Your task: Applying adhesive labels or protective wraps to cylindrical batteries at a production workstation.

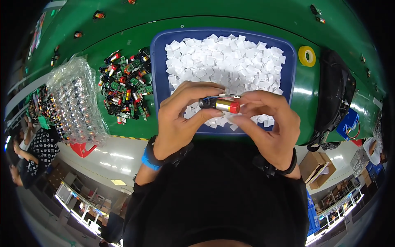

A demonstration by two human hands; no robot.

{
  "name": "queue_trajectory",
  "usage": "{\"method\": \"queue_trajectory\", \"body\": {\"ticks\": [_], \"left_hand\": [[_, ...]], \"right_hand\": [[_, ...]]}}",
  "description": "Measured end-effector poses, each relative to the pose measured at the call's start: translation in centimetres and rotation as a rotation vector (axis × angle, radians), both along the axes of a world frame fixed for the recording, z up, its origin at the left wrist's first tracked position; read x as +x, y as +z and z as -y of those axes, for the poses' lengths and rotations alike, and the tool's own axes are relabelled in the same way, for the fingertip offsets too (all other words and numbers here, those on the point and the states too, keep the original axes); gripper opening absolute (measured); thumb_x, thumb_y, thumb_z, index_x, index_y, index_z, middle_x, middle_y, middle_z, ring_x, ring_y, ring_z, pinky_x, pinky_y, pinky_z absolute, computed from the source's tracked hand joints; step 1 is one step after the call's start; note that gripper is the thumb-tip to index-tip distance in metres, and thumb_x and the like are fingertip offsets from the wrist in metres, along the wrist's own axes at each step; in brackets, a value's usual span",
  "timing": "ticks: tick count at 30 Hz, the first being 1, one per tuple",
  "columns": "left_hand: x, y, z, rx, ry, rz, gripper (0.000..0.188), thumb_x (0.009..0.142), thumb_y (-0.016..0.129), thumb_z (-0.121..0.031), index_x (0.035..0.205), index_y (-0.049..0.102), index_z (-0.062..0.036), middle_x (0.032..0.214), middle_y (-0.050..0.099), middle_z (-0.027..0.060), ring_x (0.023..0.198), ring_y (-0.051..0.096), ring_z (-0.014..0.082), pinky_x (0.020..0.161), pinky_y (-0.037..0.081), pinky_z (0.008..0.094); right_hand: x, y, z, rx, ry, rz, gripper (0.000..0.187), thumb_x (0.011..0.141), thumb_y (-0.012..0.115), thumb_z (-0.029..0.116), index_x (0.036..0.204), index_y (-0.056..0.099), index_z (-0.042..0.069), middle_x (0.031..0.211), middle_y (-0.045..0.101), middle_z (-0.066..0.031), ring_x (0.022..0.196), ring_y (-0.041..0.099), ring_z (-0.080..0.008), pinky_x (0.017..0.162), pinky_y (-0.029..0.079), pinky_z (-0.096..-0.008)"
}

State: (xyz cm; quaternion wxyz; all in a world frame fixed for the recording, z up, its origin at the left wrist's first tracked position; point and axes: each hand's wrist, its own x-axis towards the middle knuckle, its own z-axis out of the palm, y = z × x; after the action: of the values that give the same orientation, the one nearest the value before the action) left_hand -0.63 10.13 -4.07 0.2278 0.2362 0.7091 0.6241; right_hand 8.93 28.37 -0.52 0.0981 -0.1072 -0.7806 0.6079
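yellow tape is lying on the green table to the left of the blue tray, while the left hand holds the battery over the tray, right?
Not quite: the head view shows the yellow tape to the right of the blue tray. It does lie on the green table, and the left hand holds the battery over the tray.

Green worktable (pixel 247 8), shiny pale floor (pixel 123 158), bright strip lights (pixel 84 222)

Over 1 dark-blue rect. plastic tray (pixel 159 53): 2 bare hands (L hand (pixel 177 117), R hand (pixel 277 123)), 1 red-black-silver cyl. unit (pixel 225 106) b/w. In tray: white sq. flat pcs (pixel 230 57), uncountable. L of tray: 1 heap of red-black-green circuit units (pixel 127 87), qty unclear. R of tray: 1 yellow tape roll (pixel 302 57), 1 blk fabric bag (pixel 335 86).
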Motion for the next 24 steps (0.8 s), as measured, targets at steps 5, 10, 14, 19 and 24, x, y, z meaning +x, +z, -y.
{"method": "queue_trajectory", "body": {"ticks": [5, 10, 14, 19, 24], "left_hand": [[0.6, 0.1, -0.3, 0.026, 0.038, -0.042, 0.039, 0.077, 0.085, -0.005, 0.113, 0.071, -0.0008, 0.100, 0.074, 0.0105, 0.088, 0.069, 0.0175, 0.077, 0.054, 0.0280], [0.9, 0.3, -0.2, -0.035, 0.069, -0.054, 0.043, 0.075, 0.086, -0.006, 0.115, 0.071, -0.0009, 0.100, 0.074, 0.0108, 0.080, 0.067, 0.0177, 0.071, 0.055, 0.0283], [0.3, 2.1, -0.5, -0.191, -0.040, -0.253, 0.044, 0.075, 0.086, -0.006, 0.116, 0.070, -0.0008, 0.100, 0.074, 0.0118, 0.079, 0.067, 0.0198, 0.068, 0.055, 0.0294], [0.5, 2.5, -0.9, -0.267, -0.070, -0.488, 0.046, 0.073, 0.085, -0.005, 0.115, 0.069, 0.0005, 0.099, 0.073, 0.0123, 0.077, 0.066, 0.0234, 0.066, 0.054, 0.0307], [0.3, 1.9, -1.3, -0.200, -0.076, -0.593, 0.045, 0.073, 0.084, -0.003, 0.115, 0.069, 0.0017, 0.099, 0.073, 0.0117, 0.077, 0.065, 0.0237, 0.067, 0.053, 0.0318]], "right_hand": [[-0.1, -0.2, 0.4, -0.107, -0.036, -0.014, 0.036, 0.083, 0.079, -0.005, 0.114, 0.062, -0.002, 0.105, 0.070, -0.0121, 0.086, 0.070, -0.0133, 0.075, 0.058, -0.0241], [-0.2, 0.1, -0.5, -0.244, 0.042, 0.158, 0.030, 0.086, 0.075, -0.006, 0.113, 0.061, -0.004, 0.106, 0.070, -0.0136, 0.085, 0.070, -0.0137, 0.076, 0.058, -0.0258], [0.0, 0.1, -0.9, -0.447, 0.051, 0.232, 0.024, 0.090, 0.070, -0.007, 0.112, 0.060, -0.004, 0.105, 0.069, -0.0139, 0.085, 0.070, -0.0152, 0.075, 0.058, -0.0270], [0.2, -0.7, -0.4, -0.477, 0.012, 0.143, 0.019, 0.093, 0.068, -0.005, 0.109, 0.058, -0.004, 0.100, 0.068, -0.0124, 0.083, 0.071, -0.0162, 0.074, 0.058, -0.0266], [0.4, -1.3, -0.1, -0.587, -0.026, 0.118, 0.017, 0.094, 0.067, -0.004, 0.109, 0.059, -0.002, 0.097, 0.069, -0.0096, 0.081, 0.072, -0.0146, 0.071, 0.058, -0.0235]]}}
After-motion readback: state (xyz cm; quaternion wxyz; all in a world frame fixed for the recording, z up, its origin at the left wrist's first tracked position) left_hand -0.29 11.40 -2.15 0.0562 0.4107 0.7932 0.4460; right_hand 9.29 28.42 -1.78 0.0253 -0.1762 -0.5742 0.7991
